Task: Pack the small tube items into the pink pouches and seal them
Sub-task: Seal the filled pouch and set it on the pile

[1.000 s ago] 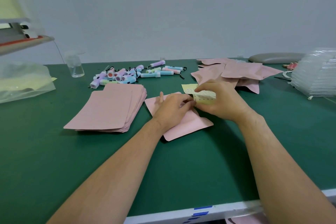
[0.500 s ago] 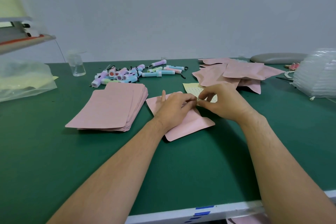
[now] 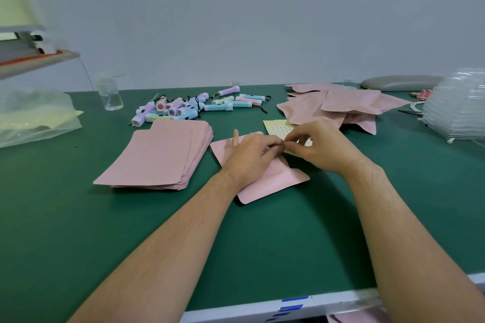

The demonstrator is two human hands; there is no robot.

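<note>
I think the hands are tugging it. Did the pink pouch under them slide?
No. The pink pouch lies where it did, with the same gap to the pouch stack on its left.

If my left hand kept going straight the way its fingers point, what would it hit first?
Probably the right hand: the left hand points rightward and a little away, and its fingertips sit very close to the right hand's, above the yellow dotted sheet. Whether they touch is unclear.

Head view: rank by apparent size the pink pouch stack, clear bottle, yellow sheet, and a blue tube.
1. pink pouch stack
2. clear bottle or yellow sheet: unsure, sheet partly hidden
3. blue tube
</note>
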